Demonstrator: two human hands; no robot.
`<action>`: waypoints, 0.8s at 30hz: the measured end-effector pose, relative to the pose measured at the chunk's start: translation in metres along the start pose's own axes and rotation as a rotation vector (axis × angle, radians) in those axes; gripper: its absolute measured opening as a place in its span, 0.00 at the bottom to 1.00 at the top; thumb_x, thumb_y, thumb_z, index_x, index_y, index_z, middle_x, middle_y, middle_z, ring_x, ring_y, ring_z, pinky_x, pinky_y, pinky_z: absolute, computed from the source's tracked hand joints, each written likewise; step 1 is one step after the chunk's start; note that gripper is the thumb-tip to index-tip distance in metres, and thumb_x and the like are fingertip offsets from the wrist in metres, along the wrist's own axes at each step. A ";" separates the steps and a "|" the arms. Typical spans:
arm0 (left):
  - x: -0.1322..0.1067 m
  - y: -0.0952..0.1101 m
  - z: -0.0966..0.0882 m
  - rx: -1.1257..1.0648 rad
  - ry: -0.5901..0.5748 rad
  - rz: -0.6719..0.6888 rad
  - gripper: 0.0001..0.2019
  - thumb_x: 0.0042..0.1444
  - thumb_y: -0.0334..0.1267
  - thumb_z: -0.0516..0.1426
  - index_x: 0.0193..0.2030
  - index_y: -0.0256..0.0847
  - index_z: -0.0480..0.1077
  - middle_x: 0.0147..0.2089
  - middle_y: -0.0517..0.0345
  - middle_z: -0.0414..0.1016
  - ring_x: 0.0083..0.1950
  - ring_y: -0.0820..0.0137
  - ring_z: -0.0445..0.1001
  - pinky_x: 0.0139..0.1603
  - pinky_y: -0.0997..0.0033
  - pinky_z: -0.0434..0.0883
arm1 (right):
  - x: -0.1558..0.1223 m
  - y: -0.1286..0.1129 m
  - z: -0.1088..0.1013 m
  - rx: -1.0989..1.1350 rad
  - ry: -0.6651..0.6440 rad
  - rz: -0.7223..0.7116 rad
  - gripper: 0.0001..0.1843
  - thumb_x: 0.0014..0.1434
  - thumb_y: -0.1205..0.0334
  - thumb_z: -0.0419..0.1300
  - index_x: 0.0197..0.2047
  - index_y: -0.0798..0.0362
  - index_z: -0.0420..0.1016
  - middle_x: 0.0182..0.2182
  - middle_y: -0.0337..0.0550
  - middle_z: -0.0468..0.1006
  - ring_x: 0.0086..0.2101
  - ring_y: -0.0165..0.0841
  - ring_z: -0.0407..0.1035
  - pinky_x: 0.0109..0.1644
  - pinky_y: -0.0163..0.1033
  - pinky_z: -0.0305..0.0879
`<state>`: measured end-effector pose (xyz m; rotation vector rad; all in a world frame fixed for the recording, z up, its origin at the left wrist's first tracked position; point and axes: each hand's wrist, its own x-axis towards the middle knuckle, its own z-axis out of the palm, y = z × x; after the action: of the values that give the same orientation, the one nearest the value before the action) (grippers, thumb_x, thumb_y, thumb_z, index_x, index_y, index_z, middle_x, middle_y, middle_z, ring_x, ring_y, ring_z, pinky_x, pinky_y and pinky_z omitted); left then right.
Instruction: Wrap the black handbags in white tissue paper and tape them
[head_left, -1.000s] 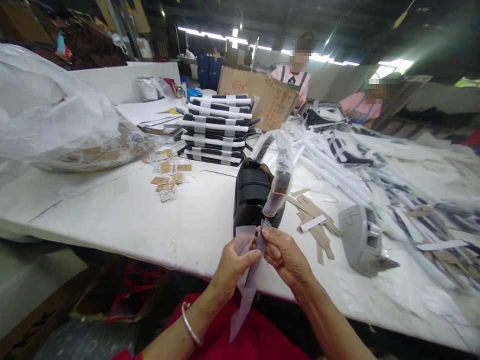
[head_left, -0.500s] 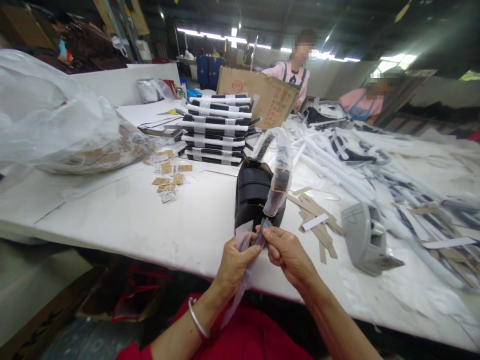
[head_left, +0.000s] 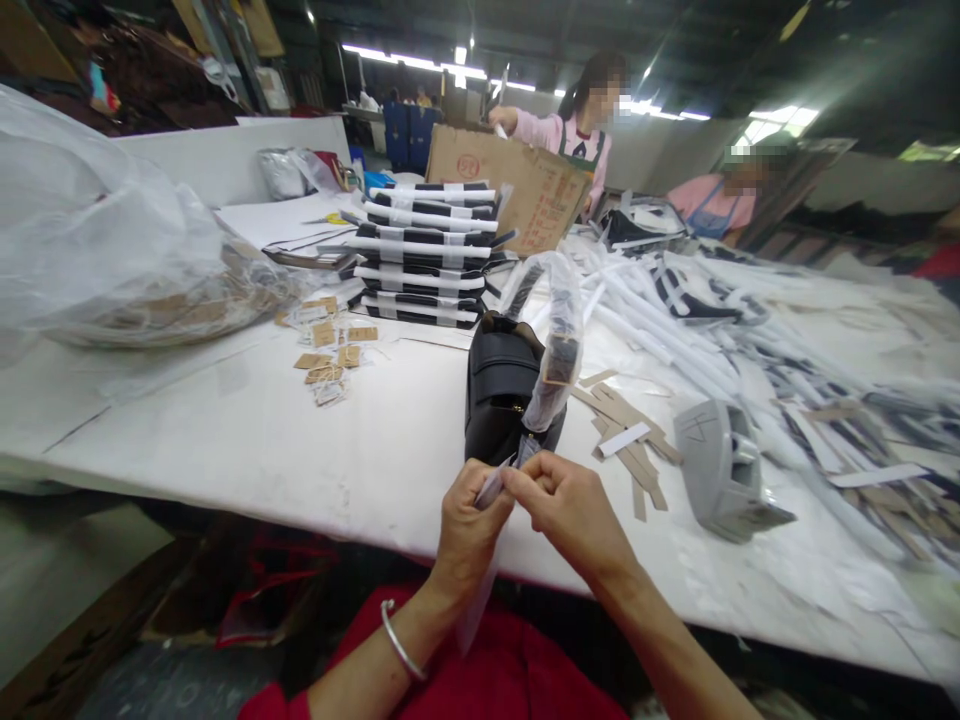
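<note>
A small black handbag (head_left: 499, 390) stands on the white table (head_left: 262, 440) just beyond my hands. Its strap (head_left: 556, 340) arches up on the right, wrapped in clear plastic with a brown tag inside. My left hand (head_left: 466, 525) and my right hand (head_left: 574, 515) meet at the table's near edge. Both pinch a thin translucent plastic strip (head_left: 495, 485) at the strap's lower end. The strip's tail hangs down below my left hand toward my red lap.
A stack of black and white wrapped items (head_left: 427, 255) and a cardboard box (head_left: 510, 195) stand behind the bag. A large clear plastic bag (head_left: 112, 240) lies left, brown tags (head_left: 330, 350) nearby. A grey tape dispenser (head_left: 720, 470), cardboard strips and white wrapped straps (head_left: 675, 320) cover the right. Two people work opposite.
My hands have closed in together and folded the plastic strip tighter; less of it sticks up above my left hand. A person opposite has reached an arm over the cardboard box.
</note>
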<state>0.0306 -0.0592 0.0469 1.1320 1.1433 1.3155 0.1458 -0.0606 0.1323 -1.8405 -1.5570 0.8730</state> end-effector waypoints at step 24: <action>0.014 0.016 -0.007 -0.480 -0.430 -0.568 0.14 0.43 0.40 0.66 0.36 0.35 0.77 0.21 0.65 0.66 0.20 0.79 0.58 0.22 0.77 0.54 | 0.034 0.043 -0.032 0.508 -0.457 0.158 0.21 0.46 0.45 0.69 0.25 0.56 0.72 0.13 0.34 0.69 0.14 0.22 0.56 0.17 0.29 0.47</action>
<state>0.0214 -0.0464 0.0621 0.6223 0.6986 0.7859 0.2008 -0.0339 0.1155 -1.4651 -1.2738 1.6803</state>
